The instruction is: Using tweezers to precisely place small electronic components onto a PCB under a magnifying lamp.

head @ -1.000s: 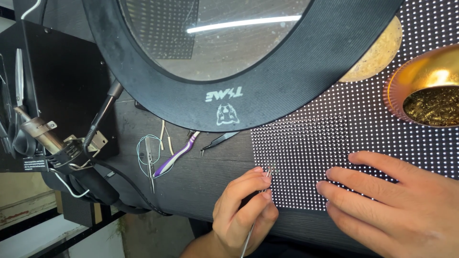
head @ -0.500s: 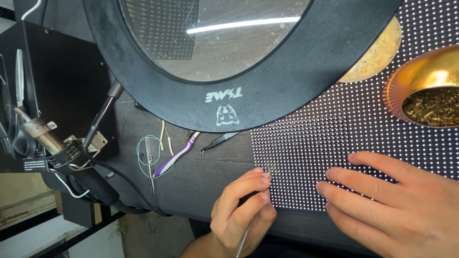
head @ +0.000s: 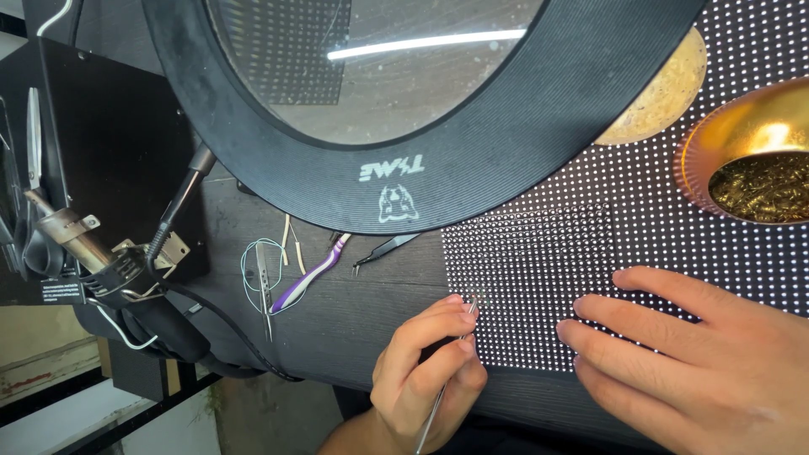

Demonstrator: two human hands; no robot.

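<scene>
Now your left hand (head: 425, 371) pinches the thin metal probe (head: 447, 379), tip touching the lit LED panel's (head: 539, 278) left edge, while your right hand (head: 708, 354) lies flat, fingers spread.

A black panel (head: 539, 278) gridded with white dots, a purple-and-white toothbrush (head: 312, 276), and a seemingly gold bowl (head: 708, 143).

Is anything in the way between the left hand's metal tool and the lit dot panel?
Nothing visible. The left hand holds the tool with its tip at the panel edge. The right hand lies flat on the panel, off to the side.
</scene>
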